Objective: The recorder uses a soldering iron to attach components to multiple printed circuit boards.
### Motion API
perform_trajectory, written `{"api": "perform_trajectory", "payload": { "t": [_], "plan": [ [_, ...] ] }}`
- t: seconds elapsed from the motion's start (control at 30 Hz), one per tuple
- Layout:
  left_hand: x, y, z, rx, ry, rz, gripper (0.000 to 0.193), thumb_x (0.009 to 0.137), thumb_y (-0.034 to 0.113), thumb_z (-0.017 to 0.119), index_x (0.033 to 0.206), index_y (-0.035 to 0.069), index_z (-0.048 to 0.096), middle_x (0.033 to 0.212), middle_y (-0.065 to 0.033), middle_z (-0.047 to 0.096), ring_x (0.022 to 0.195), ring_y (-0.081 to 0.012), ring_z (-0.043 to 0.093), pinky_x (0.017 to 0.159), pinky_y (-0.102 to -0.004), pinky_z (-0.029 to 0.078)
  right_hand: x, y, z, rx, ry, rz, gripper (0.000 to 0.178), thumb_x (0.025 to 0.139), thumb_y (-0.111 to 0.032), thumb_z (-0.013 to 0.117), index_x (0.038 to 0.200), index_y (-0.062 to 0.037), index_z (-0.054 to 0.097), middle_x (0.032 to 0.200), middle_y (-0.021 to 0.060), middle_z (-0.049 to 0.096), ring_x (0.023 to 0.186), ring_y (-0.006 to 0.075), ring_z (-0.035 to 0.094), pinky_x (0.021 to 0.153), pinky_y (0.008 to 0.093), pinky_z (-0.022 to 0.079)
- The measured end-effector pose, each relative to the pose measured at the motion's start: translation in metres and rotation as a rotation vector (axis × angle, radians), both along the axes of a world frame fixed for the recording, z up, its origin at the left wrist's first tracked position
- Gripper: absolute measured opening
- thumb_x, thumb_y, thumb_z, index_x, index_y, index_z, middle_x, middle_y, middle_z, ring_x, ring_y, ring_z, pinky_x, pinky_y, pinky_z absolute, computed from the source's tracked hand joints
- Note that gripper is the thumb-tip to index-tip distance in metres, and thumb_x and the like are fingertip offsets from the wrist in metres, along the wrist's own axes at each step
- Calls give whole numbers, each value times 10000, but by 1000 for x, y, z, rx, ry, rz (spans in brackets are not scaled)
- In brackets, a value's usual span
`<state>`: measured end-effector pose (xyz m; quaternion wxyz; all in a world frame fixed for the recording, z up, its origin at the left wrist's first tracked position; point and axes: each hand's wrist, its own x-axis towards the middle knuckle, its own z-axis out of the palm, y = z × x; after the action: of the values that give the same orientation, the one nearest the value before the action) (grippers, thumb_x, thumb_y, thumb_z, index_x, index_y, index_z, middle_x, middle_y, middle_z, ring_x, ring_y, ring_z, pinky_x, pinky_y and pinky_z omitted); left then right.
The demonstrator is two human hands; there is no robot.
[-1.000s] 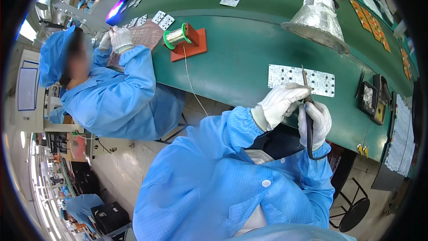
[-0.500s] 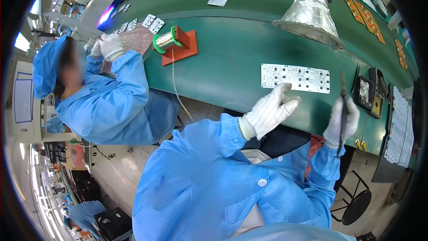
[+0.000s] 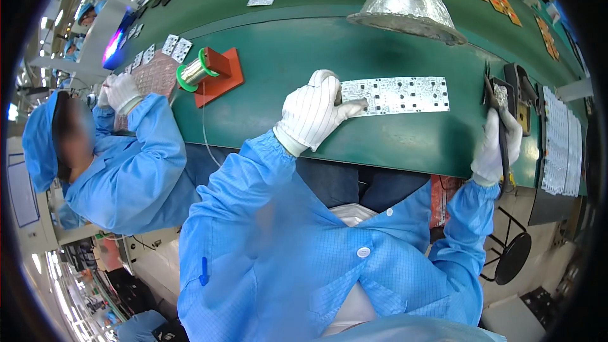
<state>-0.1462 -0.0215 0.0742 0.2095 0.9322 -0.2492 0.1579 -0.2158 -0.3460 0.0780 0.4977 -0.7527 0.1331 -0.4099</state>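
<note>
My left hand point(image 3: 312, 111), in a white striped glove, grips the left end of a white circuit board point(image 3: 411, 95), thumb over its face and fingers curled behind. Small dark components dot the board, which lies at or just above the green bench. On the right, my gloved right hand point(image 3: 497, 147) is closed around a dark, slender soldering iron point(image 3: 491, 94), tip pointing away from me. That tip is beside a small black box point(image 3: 500, 95) of metal shavings, next to a dark iron stand point(image 3: 523, 90).
A foil-wrapped fume hood point(image 3: 408, 3) hangs over the far bench. A solder wire spool point(image 3: 195, 75) sits on a red stand point(image 3: 226, 82) to the left, near a gloved co-worker point(image 3: 120, 158). Stacked white boards point(image 3: 561, 145) lie at the right edge, by a black stool point(image 3: 513, 258).
My left hand has moved left and taken hold of the board's left end. My right hand has brought the iron's tip toward the box of shavings. The whole view has shifted.
</note>
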Motion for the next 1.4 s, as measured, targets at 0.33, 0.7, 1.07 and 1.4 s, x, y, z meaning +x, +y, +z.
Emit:
{"api": "perform_trajectory", "payload": {
  "t": [0.33,0.7,1.07,1.4],
  "plan": [
    [35,5,3,159,165,-89,440,754,414,764,907,26,623,1245,-99,633,914,-301,692,756,-398,564,20,6,-18,79,54,100,213,885,-60,698,1079,-9,626,889,79,648,746,109,586,689,255,489],
    [31,-74,-11,-240,-93,-218,162,828,91,695,987,81,668,892,-69,685,785,-244,666,713,-314,542,21,4,-13,43,85,78,187,892,-70,672,1054,16,634,852,115,662,713,138,635,680,272,520],
    [24,-61,-2,-259,274,-154,86,887,46,641,967,35,611,924,-109,684,757,-278,676,659,-342,547,18,2,-10,38,157,47,204,890,-63,656,1067,34,625,858,129,667,713,153,644,679,272,533],
    [15,-50,20,-180,467,-257,101,861,140,683,945,84,691,855,-81,700,708,-253,680,632,-334,534,17,0,-12,-62,173,43,206,889,-68,663,1063,37,629,863,143,684,721,162,665,698,264,544]
  ]
}}
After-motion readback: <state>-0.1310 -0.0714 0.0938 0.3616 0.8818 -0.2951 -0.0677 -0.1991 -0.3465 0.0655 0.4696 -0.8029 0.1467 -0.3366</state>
